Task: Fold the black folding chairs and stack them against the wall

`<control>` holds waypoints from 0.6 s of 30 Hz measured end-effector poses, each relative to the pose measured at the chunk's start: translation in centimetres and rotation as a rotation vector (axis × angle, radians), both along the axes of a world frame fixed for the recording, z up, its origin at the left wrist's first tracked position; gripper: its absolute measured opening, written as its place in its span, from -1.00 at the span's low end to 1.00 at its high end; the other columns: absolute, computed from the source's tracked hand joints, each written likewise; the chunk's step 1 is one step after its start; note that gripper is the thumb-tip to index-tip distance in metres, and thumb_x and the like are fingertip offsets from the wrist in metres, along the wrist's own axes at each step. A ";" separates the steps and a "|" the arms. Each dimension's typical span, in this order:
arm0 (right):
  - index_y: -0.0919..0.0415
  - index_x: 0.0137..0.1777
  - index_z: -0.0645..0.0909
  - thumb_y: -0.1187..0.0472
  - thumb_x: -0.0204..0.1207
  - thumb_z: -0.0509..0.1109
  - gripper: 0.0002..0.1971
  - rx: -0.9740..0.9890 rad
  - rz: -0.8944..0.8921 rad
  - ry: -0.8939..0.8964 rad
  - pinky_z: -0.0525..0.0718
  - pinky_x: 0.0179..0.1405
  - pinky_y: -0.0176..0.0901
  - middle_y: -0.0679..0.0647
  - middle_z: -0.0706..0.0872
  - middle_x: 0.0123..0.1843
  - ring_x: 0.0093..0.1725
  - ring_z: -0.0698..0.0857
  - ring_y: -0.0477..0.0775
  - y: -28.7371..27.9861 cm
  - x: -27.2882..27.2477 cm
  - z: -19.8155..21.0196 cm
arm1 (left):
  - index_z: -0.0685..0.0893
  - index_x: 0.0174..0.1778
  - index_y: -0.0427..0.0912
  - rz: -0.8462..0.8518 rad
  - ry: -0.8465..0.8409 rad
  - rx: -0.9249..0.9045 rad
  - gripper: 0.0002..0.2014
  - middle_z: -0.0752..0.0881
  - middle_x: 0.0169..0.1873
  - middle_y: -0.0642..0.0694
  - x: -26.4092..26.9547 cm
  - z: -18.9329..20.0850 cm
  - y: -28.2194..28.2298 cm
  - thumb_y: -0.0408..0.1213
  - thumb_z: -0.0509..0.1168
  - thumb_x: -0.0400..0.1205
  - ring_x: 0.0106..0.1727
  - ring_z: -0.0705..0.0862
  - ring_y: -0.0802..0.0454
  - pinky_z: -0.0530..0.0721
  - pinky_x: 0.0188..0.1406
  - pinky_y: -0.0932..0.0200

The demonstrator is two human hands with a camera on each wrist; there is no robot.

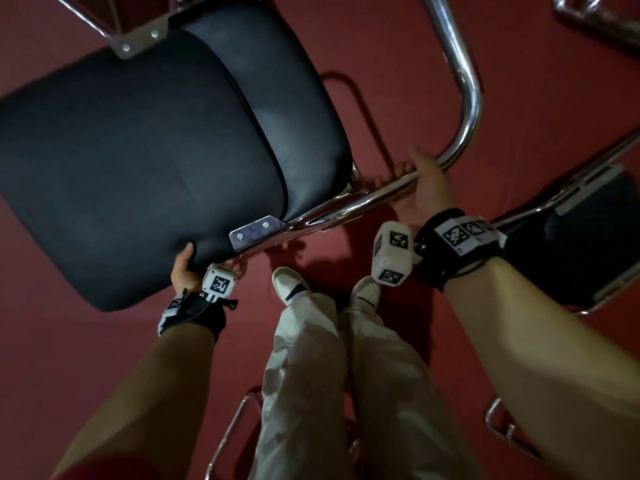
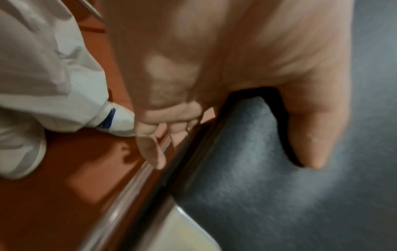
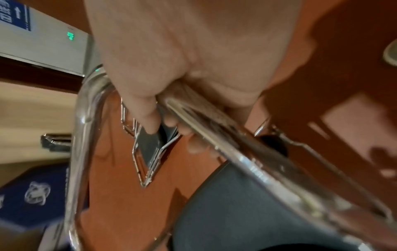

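A black padded folding chair (image 1: 138, 161) with a chrome tube frame (image 1: 467, 98) fills the upper head view, lifted off the red floor, its two black pads lying close together. My left hand (image 1: 188, 271) grips the near edge of the black pad (image 2: 268, 169), thumb on top and fingers (image 2: 150, 149) curled under by the metal bracket (image 1: 254, 232). My right hand (image 1: 420, 188) grips the chrome tube (image 3: 225, 135) near its bend, fingers (image 3: 148, 117) wrapped underneath.
Another black chair (image 1: 571, 237) stands right beside my right arm. More chrome frames show at the top right (image 1: 595, 19), bottom left (image 1: 228, 431) and bottom right (image 1: 502, 431). My white shoes (image 1: 287, 282) stand on the red floor. A wall (image 3: 32, 122) and other chairs (image 3: 148, 149) appear in the right wrist view.
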State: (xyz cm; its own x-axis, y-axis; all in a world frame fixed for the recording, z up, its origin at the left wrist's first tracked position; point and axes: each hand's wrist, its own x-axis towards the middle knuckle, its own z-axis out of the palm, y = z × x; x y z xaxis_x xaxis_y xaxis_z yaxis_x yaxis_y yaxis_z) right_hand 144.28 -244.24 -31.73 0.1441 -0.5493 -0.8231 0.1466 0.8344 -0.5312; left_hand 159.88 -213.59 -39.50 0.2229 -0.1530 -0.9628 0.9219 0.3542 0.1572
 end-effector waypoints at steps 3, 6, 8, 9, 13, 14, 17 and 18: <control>0.17 -0.39 0.45 0.23 0.61 0.38 -0.68 -0.037 0.022 0.046 0.67 -0.36 -0.09 0.07 0.47 -0.44 -0.49 0.57 0.06 0.1 0.1 -0.3 | 0.65 0.31 -0.14 -0.036 0.000 0.001 -0.21 0.70 0.35 -0.16 0.5 1.3 -0.4 -0.10 0.63 0.11 0.23 0.73 -0.19 0.57 0.21 -0.14; 0.16 -0.36 0.46 0.23 0.58 0.40 -0.71 -0.023 0.016 0.066 0.68 -0.35 -0.11 0.06 0.51 -0.42 -0.48 0.61 0.06 0.1 -0.1 -0.3 | 0.74 0.15 -0.11 -0.069 -0.040 0.029 -0.56 0.76 0.25 -0.08 0.9 2.5 -0.9 -0.07 0.48 0.37 0.28 0.70 -0.13 0.51 0.37 -0.14; 0.16 -0.36 0.46 0.23 0.59 0.40 -0.71 -0.004 -0.007 0.064 0.67 -0.39 -0.16 0.06 0.52 -0.42 -0.48 0.62 0.05 0.1 -0.7 -0.3 | 0.83 -0.13 -0.14 -0.079 -0.065 0.049 -0.75 0.79 0.09 -0.04 1.2 3.5 -1.2 -0.04 0.38 0.52 0.19 0.70 -0.07 0.44 0.49 -0.09; 0.16 -0.36 0.46 0.24 0.59 0.40 -0.71 0.009 -0.020 0.058 0.68 -0.38 -0.16 0.06 0.52 -0.42 -0.46 0.62 0.04 0.1 -1.2 -0.3 | 0.84 -0.25 -0.15 -0.086 -0.076 0.058 -0.71 0.79 0.03 -0.03 1.3 4.0 -1.4 -0.03 0.35 0.57 0.12 0.70 -0.04 0.41 0.52 -0.06; 0.16 -0.37 0.44 0.22 0.60 0.38 -0.69 0.066 -0.080 0.041 0.68 -0.28 -0.17 0.03 0.52 -0.45 -0.45 0.60 0.01 -0.2 -2.9 0.1 | 0.82 -0.44 -0.15 -0.143 -0.094 0.072 -0.60 0.78 -0.20 -0.02 1.9 6.3 -2.3 0.03 0.34 0.59 -0.22 0.71 -0.01 0.43 0.46 0.07; 0.15 -0.38 0.43 0.23 0.60 0.37 -0.69 0.070 -0.101 0.048 0.66 -0.30 -0.18 0.02 0.53 -0.47 -0.47 0.60 -0.01 -0.4 -3.2 0.3 | 0.82 -0.48 -0.13 -0.171 -0.112 0.073 -0.59 0.77 -0.25 -0.01 1.7 7.0 -2.9 0.03 0.35 0.59 -0.31 0.71 0.00 0.51 0.31 0.09; 0.15 -0.38 0.43 0.26 0.62 0.33 -0.69 0.056 -0.129 0.091 0.61 -0.42 -0.20 -0.04 0.53 -0.56 -0.55 0.57 -0.08 -1.1 -4.2 1.1 | 0.83 -0.35 -0.09 -0.219 -0.171 0.103 -0.72 0.77 -0.25 0.00 0.8 8.4 -4.3 0.03 0.43 0.53 -0.43 0.70 -0.01 0.60 -0.13 0.07; 0.15 -0.37 0.45 0.27 0.62 0.33 -0.70 0.039 -0.126 0.102 0.61 -0.44 -0.19 -0.04 0.53 -0.57 -0.55 0.57 -0.09 -1.2 -4.5 1.5 | 0.82 -0.20 -0.08 -0.239 -0.183 0.126 -0.75 0.77 -0.20 -0.01 0.7 8.8 -4.7 0.04 0.47 0.49 -0.42 0.69 -0.01 0.61 -0.19 0.07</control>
